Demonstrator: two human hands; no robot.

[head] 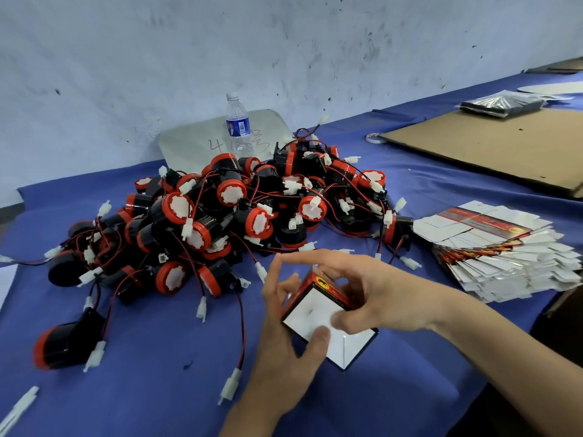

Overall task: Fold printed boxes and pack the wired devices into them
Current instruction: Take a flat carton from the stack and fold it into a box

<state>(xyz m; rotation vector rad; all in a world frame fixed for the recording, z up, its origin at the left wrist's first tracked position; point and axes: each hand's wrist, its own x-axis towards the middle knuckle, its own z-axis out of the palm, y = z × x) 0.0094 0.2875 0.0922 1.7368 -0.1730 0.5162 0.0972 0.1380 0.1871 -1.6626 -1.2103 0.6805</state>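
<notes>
A small printed box (310, 310), red and black outside with white flaps, is held low in the middle over the blue table (157, 357). My left hand (284, 351) grips it from the left, thumb on a white flap. My right hand (362, 294) holds its right side, thumb pressing the flap and fingers curled over the top. One flap (356, 345) hangs open below. A big pile of red and black wired devices (220, 216) with white plugs lies behind the box. One device (67, 342) lies apart at the left.
A fanned stack of flat printed boxes (504, 257) lies at the right. Behind it are a brown cardboard sheet (492, 146) and a black bag (501, 104). A water bottle (238, 127) stands against the wall. Loose white plugs and red wires trail across the cloth.
</notes>
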